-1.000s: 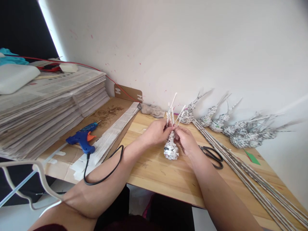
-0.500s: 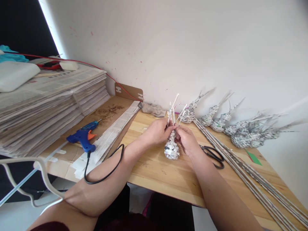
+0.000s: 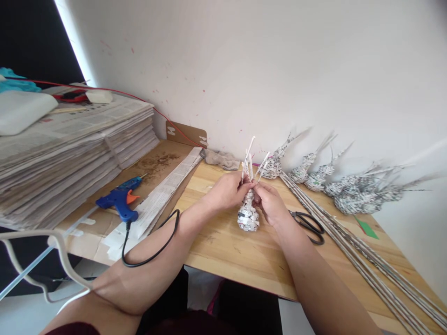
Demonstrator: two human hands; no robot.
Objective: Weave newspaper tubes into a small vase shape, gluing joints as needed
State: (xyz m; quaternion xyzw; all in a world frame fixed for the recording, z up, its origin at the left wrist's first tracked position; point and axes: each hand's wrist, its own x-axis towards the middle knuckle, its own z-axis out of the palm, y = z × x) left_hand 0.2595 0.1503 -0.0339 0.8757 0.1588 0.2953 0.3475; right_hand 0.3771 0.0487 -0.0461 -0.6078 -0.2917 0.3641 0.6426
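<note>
A small bulb-shaped piece woven from rolled newspaper (image 3: 248,218) stands over the wooden table in front of me. Its narrow neck is pinched between my left hand (image 3: 232,190) and my right hand (image 3: 268,199). Loose paper strands (image 3: 250,160) stick up and fan out above my fingers. My left thumb and fingers close on the neck from the left; my right fingers grip from the right, partly hiding the weave. Black-handled scissors (image 3: 309,227) lie just beyond my right wrist.
Several similar woven pieces (image 3: 316,179) line the wall at the right. Long rolled paper sticks (image 3: 335,246) cross the table's right side. On the left are a blue glue gun (image 3: 122,197), its black cord by my forearm, newspaper strips (image 3: 157,204) and a tall newspaper stack (image 3: 80,153).
The strand tips above my hands have shifted slightly to the left. My hands keep their hold on the neck, and the view has moved a little.
</note>
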